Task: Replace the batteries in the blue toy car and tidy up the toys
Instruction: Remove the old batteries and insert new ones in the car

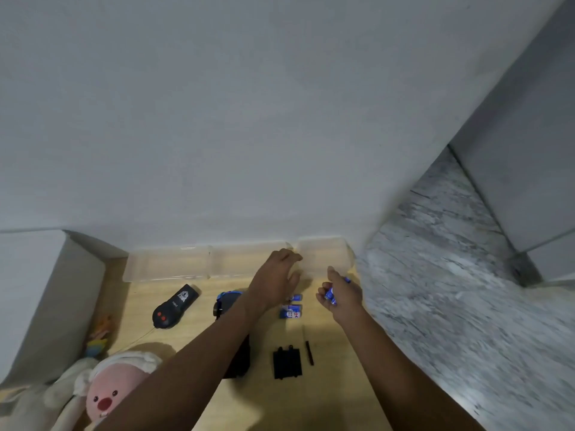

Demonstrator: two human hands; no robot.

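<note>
1. One pink-faced plush doll [105, 396] lies well left of both hands, at the near corner of the wooden table [342, 384].
2. One black remote control [174, 307] with two red buttons sits well left of the left hand's fingers.
3. One blue toy car [227, 301] lies just left of the left wrist, partly hidden under the forearm.
4. Three clear plastic boxes [168, 265] stand in a row along the wall; the rightmost is just beyond the left fingertips.
5. The left hand [273, 281] hovers palm down, its fingers loosely spread and holding nothing.
6. Loose blue batteries [291, 307] lie on the table just below the left fingers, between the two hands; blur prevents an exact count, at least two.
7. One black cover [287, 363] and one thin dark screwdriver [309, 353] lie nearer the person, between the forearms.
8. The right hand [340, 293] is curled around blue batteries; their number cannot be told.
</note>
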